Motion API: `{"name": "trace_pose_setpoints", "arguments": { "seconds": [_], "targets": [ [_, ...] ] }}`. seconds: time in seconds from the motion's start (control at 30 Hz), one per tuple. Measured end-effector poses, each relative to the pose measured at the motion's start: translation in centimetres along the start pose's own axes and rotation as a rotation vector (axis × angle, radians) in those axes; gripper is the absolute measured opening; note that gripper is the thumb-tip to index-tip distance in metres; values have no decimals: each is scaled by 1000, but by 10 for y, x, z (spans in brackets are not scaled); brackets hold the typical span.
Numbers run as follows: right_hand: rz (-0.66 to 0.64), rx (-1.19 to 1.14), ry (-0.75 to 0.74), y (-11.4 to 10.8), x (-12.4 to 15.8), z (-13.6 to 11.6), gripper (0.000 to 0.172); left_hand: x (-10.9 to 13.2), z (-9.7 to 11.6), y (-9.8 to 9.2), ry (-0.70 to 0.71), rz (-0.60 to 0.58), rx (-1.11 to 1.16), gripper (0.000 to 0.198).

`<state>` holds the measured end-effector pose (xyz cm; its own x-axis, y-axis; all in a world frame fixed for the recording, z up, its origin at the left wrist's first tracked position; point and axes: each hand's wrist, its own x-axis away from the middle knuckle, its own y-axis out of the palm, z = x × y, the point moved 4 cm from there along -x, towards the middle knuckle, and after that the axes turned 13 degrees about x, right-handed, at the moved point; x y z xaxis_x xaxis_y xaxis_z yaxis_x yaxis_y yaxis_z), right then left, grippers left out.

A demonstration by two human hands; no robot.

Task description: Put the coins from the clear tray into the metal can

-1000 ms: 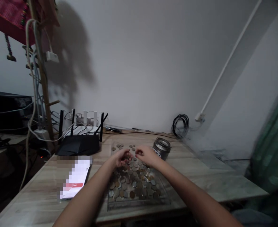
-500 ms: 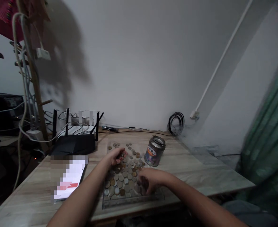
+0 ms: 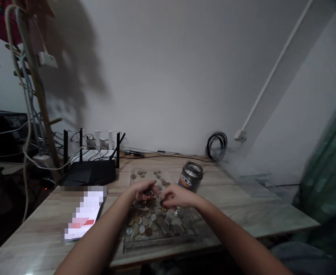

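A clear shallow tray [image 3: 168, 243] lies on the table with many silver and brassy coins [image 3: 145, 221] spread in it. Above its left middle, my left hand [image 3: 145, 190] is curled palm inward, with coins partly visible between its fingers. My right hand [image 3: 178, 196] is close beside it on the right, its fingers bent and pinched around what looks like a dark coin at the fingertips. Just behind my right hand stands a metal can [image 3: 191, 176] with a printed label and an open-looking slot in its top; the hand hides its lower part.
On the left lie a lit phone [image 3: 84, 214] and a black router [image 3: 90, 172] with upright antennas. A coiled black cable [image 3: 216, 146] leans at the wall near a socket [image 3: 240, 135]. A dark pen-like object [image 3: 134, 153] lies along the back edge.
My right hand has moved up and left from the coins at the tray's right side, toward my left hand. My left hand stays nearly in place. The view has shifted slightly.
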<state>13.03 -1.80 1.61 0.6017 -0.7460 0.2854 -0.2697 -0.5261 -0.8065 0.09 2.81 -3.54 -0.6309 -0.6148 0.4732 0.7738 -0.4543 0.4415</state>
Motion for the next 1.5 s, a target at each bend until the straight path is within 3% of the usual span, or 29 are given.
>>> {"name": "trace_pose_setpoints", "arguments": {
  "seconds": [0.07,0.17,0.3,0.43,0.57,0.7,0.8,0.83,0.9,1.0,1.07,1.2,1.33,1.4,1.5],
  "targets": [
    [86,-137,-48,-14,-20,-11,22,3,-1,5,-10,-45,10,45],
    [84,-162,-110,-25,-46,-23,26,6,2,10,-30,-121,90,42],
    [143,-152,-218,-28,-66,-17,30,3,9,0,-36,5,264,43],
    [324,-154,-283,-27,-74,7,29,-3,11,-11,1,68,320,43],
    [712,-29,-128,-41,-52,16,23,-7,8,-17,-5,82,353,31],
    [1241,328,45,-78,8,11,26,-5,9,-21,85,199,389,11],
    [1466,448,281,-105,49,29,27,-3,10,-20,151,236,373,16],
    [1480,445,373,-112,57,40,26,-3,11,-20,168,238,362,17],
    [1385,377,480,-122,64,64,23,-3,12,-19,202,230,336,18],
    [1133,223,448,-125,57,87,19,-2,13,-18,247,223,293,14],
    [1079,223,450,-124,56,90,17,-1,14,-17,264,244,257,13],
    [1200,416,469,-121,60,69,14,2,16,-13,277,275,193,12],
    [1458,476,200,-109,57,28,21,3,18,-11,295,276,122,17],
    [1391,450,31,-93,42,8,22,4,17,-10,295,246,89,20],
    [1044,448,-31,-60,4,-9,21,5,16,-7,300,176,44,25]
  ]
}}
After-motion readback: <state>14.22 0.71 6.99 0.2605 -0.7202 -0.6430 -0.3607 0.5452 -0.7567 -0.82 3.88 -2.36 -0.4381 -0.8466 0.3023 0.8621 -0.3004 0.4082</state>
